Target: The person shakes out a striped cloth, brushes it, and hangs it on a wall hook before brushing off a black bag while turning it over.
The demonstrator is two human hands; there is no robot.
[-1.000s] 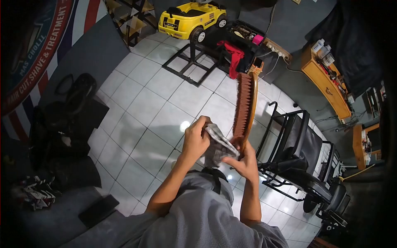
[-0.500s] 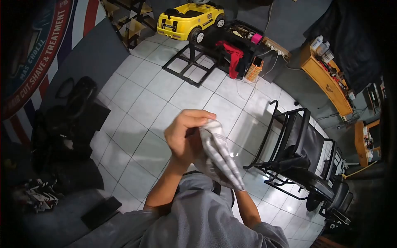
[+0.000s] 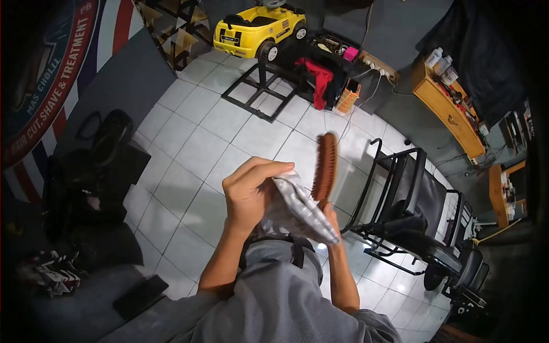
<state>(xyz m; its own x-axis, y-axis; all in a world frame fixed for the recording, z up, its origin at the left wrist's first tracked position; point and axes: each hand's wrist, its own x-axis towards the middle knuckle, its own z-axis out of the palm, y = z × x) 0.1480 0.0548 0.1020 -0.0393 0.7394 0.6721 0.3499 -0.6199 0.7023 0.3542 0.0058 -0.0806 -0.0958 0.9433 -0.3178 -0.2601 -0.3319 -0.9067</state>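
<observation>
My left hand [image 3: 247,191] is closed, pinching a grey and white patterned cloth [image 3: 304,210] at its upper edge between thumb and fingers. The cloth hangs folded, slanting down to the right in front of my body. Just behind its right side, my right hand [image 3: 331,220] is wrapped round the handle of a brown brush [image 3: 326,163]. The brush stands upright with its dark bristles facing left, toward the cloth. Part of my right hand is hidden by the cloth.
A black reclining chair [image 3: 417,194] stands to the right, with a wooden drawer shelf [image 3: 449,111] of bottles beyond. At the back are a yellow toy car [image 3: 251,34], a black metal frame [image 3: 260,94] and a red cloth [image 3: 320,83]. Dark seating [image 3: 108,166] lies left.
The brush has come up into view beside the cloth, held in my right hand, which was hidden behind the cloth before. My left hand and the cloth have shifted slightly.
</observation>
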